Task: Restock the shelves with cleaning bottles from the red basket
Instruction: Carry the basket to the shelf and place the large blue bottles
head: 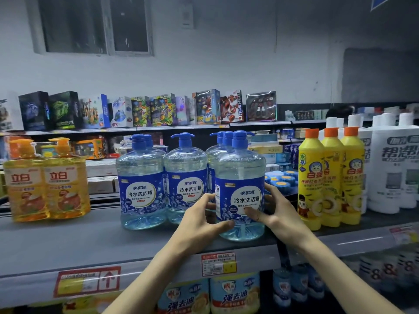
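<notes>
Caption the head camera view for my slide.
Left hand and right hand grip a clear blue-labelled pump bottle on the grey shelf.

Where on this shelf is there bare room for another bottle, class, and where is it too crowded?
Free: the bare shelf between the amber pump bottles and the blue pump bottles, right up to its front edge. Crowded: the right side, where the held bottle, right hand, yellow bottles and white bottles sit close together.
</notes>
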The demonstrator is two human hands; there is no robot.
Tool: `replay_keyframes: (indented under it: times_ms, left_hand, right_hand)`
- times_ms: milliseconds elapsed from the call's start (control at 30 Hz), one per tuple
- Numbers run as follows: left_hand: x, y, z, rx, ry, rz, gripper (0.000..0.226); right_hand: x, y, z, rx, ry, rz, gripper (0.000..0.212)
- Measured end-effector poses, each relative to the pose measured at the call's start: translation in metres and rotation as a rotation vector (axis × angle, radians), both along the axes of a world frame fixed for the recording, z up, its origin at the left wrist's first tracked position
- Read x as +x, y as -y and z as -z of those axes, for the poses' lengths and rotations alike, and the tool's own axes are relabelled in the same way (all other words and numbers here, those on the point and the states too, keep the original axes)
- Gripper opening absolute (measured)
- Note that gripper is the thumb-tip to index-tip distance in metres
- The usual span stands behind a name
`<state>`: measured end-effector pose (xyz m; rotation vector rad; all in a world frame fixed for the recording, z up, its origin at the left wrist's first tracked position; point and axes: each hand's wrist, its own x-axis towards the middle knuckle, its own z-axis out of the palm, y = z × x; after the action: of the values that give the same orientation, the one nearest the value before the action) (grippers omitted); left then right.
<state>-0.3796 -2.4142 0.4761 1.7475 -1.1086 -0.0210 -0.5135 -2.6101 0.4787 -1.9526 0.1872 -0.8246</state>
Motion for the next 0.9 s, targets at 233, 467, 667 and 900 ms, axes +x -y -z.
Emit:
replay_keyframes:
  times_ms: [233,467,667,900]
  left_hand:
    - [0.001,0.006,0.003,-0.024,0.038,0.028,0.049]
    - [0.0,0.008,0.005,-0.011,0.054,0.008,0.054]
    - [-0.011,0.003,-0.003,0.042,0.085,-0.042,0.057]
    - [-0.052,-0.007,-0.028,0.288,0.272,-0.203,0.043]
  right_hand:
    - [0.002,0.008,0.003,0.047,-0.015,0.018,0.083]
    - [0.005,0.013,0.007,0.002,-0.042,0.087,0.07]
    - [0.004,0.015,0.008,-0.056,-0.07,0.132,0.069]
    - [-0.031,-0.004,-0.017,-0.301,-0.261,0.128,0.059]
